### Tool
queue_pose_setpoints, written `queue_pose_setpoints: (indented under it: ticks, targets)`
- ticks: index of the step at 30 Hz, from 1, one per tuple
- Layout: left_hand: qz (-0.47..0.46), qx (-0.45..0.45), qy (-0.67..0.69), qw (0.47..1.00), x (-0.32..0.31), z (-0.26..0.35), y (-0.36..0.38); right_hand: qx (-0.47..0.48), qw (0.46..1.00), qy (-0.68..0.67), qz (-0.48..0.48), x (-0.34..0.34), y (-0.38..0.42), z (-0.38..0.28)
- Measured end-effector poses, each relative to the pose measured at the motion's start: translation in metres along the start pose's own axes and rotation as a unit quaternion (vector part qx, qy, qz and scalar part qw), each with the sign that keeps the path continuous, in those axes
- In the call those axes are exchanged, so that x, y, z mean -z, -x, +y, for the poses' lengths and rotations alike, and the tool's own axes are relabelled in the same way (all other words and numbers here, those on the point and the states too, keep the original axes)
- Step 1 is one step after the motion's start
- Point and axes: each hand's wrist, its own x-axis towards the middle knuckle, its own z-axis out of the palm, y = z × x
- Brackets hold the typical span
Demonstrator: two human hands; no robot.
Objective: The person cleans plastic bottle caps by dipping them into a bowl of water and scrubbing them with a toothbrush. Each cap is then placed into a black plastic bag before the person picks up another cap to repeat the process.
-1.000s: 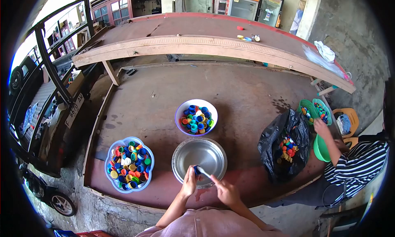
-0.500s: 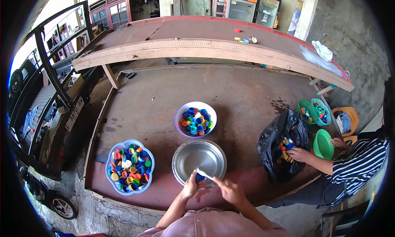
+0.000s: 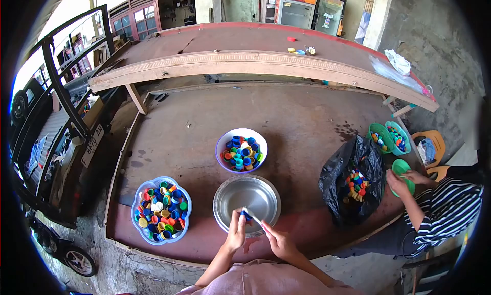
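My left hand [image 3: 236,231] is closed on a dark blue bottle cap [image 3: 249,216], held over the near rim of the metal basin [image 3: 219,213]. My right hand [image 3: 279,242] grips a slim knife [image 3: 255,216] with a pale blade, its tip at the cap. The inside of the basin looks bare and shiny. Just behind it stands a white bowl [image 3: 219,146] with a purple rim, heaped with bottle caps [image 3: 241,153]. To the left, a light blue scalloped basin [image 3: 188,213] is full of mixed caps [image 3: 162,211].
At the right, a co-worker in a striped sleeve [image 3: 444,208] handles a green bowl [image 3: 400,168]. A black plastic bag [image 3: 332,185] of caps lies before them, with two small green baskets [image 3: 377,128] behind. A raised wooden shelf [image 3: 245,58] crosses the table's far side.
My right hand has shifted slightly down and left, and the knife is angled more steeply at the cap. The co-worker's hand has left the black bag for the green bowl, which has tilted.
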Motion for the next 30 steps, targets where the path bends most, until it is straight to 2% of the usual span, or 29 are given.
queue_pose_setpoints:
  ticks: [1,3,4,5,6,7,9,11,12,15,18,19,20,21,22,23,25,27,29,30]
  targets:
    - [0.013,-0.099,-0.100,0.990,0.001,-0.001,0.001,0.000,1.000,0.000,0.001,0.002,0.000,0.006]
    - [0.018,-0.090,-0.109,0.990,0.002,-0.005,0.004,-0.157,0.983,0.092,0.018,0.011,0.000,0.017]
    - [0.025,-0.106,-0.107,0.988,0.000,-0.002,0.004,-0.091,0.986,0.032,0.137,0.006,-0.008,0.020]
    - [0.033,-0.121,-0.105,0.986,-0.002,0.000,0.003,-0.095,0.986,0.031,0.133,0.003,-0.004,0.012]
    - [0.047,-0.117,-0.099,0.987,0.000,-0.004,0.001,-0.086,0.995,0.033,0.046,0.004,0.001,-0.002]
    - [0.076,-0.165,-0.162,0.970,0.002,-0.006,-0.001,-0.075,0.996,0.034,-0.038,0.002,0.003,-0.010]
    - [0.060,-0.170,-0.124,0.976,0.005,-0.004,0.001,-0.049,0.999,0.005,-0.003,-0.005,0.005,0.002]
    - [0.058,-0.141,-0.112,0.982,0.008,-0.009,0.003,-0.197,0.966,0.148,-0.073,0.013,0.000,0.014]
    - [0.054,-0.115,-0.103,0.987,0.012,-0.011,0.003,-0.138,0.987,0.083,0.008,0.015,-0.002,0.017]
    - [0.078,-0.079,-0.034,0.993,0.015,-0.018,-0.020,-0.098,0.989,0.107,0.023,0.021,0.010,0.021]
    - [0.072,-0.121,-0.107,0.984,0.025,-0.008,-0.078,-0.127,0.983,0.124,0.037,0.025,0.026,0.022]
    - [0.061,-0.110,-0.109,0.986,0.031,-0.004,-0.103,-0.132,0.982,0.127,0.038,0.029,0.027,0.021]
    - [0.061,-0.069,-0.016,0.996,0.031,0.002,-0.130,-0.134,0.983,0.113,0.058,0.033,0.026,0.019]
    - [0.035,-0.030,-0.032,0.998,0.036,0.003,-0.154,-0.136,0.982,0.100,0.080,0.037,0.024,0.017]
    - [0.042,0.075,0.014,0.996,0.037,0.008,-0.167,-0.117,0.978,0.111,0.128,0.038,0.021,0.016]
    - [0.029,0.157,0.015,0.987,0.040,0.009,-0.177,-0.126,0.976,0.115,0.133,0.046,0.022,0.015]
    - [-0.034,0.188,-0.028,0.981,0.033,0.018,-0.166,-0.256,0.946,0.163,0.117,0.074,0.029,0.015]
    - [-0.086,0.185,-0.060,0.977,0.030,0.015,-0.146,-0.189,0.915,0.222,0.279,0.105,0.033,0.035]
    - [-0.158,0.183,-0.074,0.968,0.030,0.013,-0.119,-0.249,0.840,0.297,0.380,0.150,0.048,0.074]
    - [-0.161,0.187,-0.074,0.966,0.031,0.013,-0.106,-0.260,0.822,0.327,0.387,0.174,0.058,0.093]
